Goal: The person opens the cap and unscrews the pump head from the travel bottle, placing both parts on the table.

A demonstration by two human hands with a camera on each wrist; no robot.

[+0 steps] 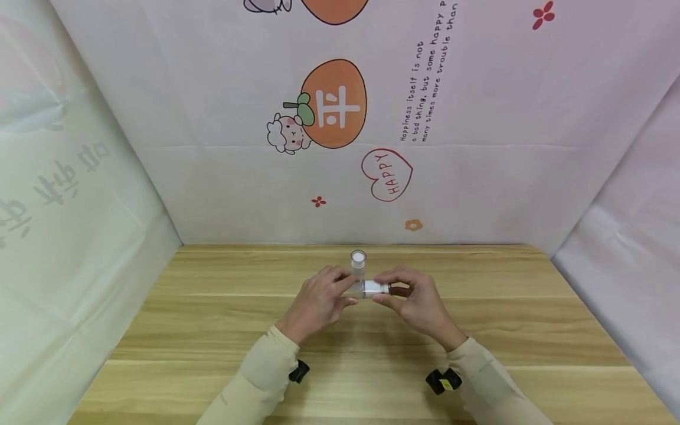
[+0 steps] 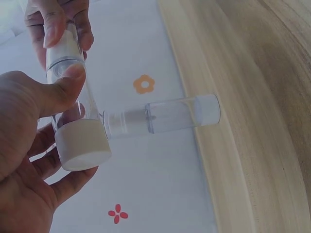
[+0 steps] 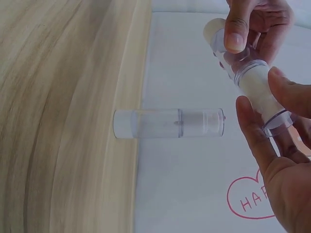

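"Head view?"
"One, worn high, facing forward and down. Widest and farthest off: table (image 1: 159, 330), back wall (image 1: 239, 195), both sleeves (image 1: 255, 378)."
"Left wrist?"
"One, close beside the left hand (image 2: 17, 126), facing the wall. Scene on its side, table at frame right."
"Right wrist?"
"One, close beside the right hand (image 3: 286, 179), likewise facing the wall. Tipped the opposite way, table at frame left."
"Common to the wrist pair?"
"Held bottle (image 3: 257, 87), standing bottle (image 3: 165, 124), both hands."

Soft light leaves the table (image 1: 366, 386) faintly shadowed
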